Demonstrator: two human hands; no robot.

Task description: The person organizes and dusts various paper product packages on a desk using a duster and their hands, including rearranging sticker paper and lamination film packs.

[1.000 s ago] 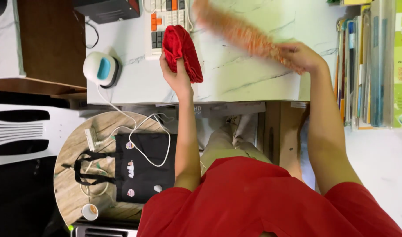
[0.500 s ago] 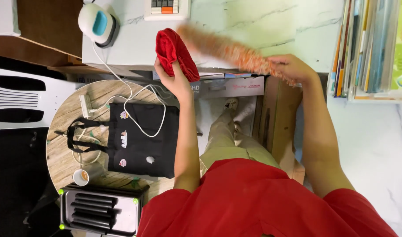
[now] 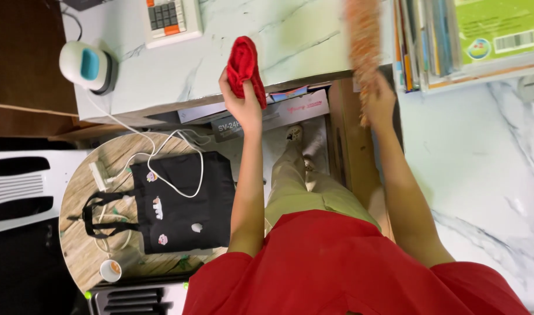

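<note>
Cut off at the top edge, blurred by motion: orange fluffy duster (image 3: pixel 365 46), gripped by right hand (image 3: pixel 379 100) beside upright books (image 3: pixel 415 44); hidden under marble desk (image 3: pixel 290 44): most of the boxes (image 3: pixel 278 114); only half seen at the top: beige keyboard (image 3: pixel 169 20). Below left, on a round wooden table (image 3: pixel 74 192): black tote bag (image 3: pixel 182 201), white cable (image 3: pixel 162 157) across it; small white cup (image 3: pixel 111 270) near the rim. Closed around a red cloth (image 3: pixel 245 67) at the desk edge: left hand (image 3: pixel 242 105); free desk surface between cloth and duster.
</note>
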